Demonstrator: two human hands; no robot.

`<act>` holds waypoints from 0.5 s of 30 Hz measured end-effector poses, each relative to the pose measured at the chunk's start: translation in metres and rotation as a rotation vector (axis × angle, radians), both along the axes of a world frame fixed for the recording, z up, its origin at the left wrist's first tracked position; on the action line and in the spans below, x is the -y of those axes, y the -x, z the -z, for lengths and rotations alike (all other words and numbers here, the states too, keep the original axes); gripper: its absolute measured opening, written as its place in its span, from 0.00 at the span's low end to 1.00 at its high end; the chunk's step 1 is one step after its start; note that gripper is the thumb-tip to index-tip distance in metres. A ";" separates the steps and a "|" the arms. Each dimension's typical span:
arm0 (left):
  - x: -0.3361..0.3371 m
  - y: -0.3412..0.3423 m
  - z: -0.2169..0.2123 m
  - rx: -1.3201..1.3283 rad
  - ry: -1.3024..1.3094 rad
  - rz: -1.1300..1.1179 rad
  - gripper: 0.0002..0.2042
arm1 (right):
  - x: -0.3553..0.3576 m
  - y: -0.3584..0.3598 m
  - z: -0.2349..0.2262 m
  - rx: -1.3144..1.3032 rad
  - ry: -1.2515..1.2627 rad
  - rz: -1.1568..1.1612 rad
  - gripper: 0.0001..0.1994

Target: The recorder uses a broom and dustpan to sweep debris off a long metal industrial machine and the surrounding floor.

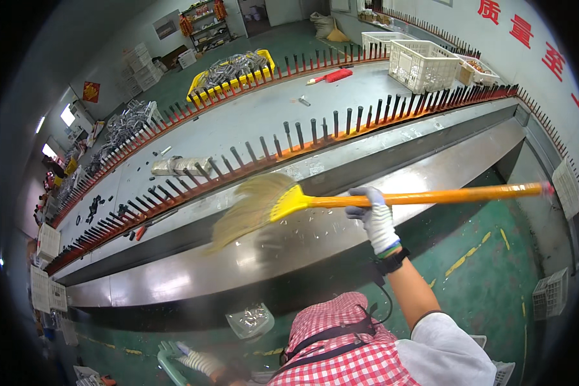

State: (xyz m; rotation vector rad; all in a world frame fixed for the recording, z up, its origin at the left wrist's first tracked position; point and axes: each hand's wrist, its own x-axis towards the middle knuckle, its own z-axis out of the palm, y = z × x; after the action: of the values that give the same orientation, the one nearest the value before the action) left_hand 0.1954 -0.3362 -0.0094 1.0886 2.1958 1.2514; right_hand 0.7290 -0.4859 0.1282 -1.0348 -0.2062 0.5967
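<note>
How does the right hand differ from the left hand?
The right hand grips a broom; the left hand seems to hold a green, curved object. The right hand appears before the metal bench; the left hand appears near the picture's bottom edge. Both wear pale gloves.

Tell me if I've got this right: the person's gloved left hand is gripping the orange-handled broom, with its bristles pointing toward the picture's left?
Not quite: the head view shows the gloved right hand gripping the orange-handled broom. Its bristles do point toward the picture's left.
</note>
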 end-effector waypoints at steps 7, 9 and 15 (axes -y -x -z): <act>0.030 -0.009 -0.034 0.191 -0.380 -0.013 0.26 | 0.100 -0.028 -0.031 -0.001 -0.015 0.066 0.19; 0.027 -0.025 -0.042 0.240 -0.399 -0.047 0.25 | 0.105 -0.018 -0.057 0.025 -0.004 0.159 0.19; 0.035 -0.004 0.029 -0.372 -0.322 0.229 0.25 | 0.084 -0.064 -0.038 0.061 -0.014 0.102 0.22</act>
State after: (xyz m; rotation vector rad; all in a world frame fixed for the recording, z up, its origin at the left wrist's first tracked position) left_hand 0.1998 -0.3709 -0.0381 1.7718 2.0781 1.4206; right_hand 0.7931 -0.5695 0.1663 -1.0447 -0.2090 0.4712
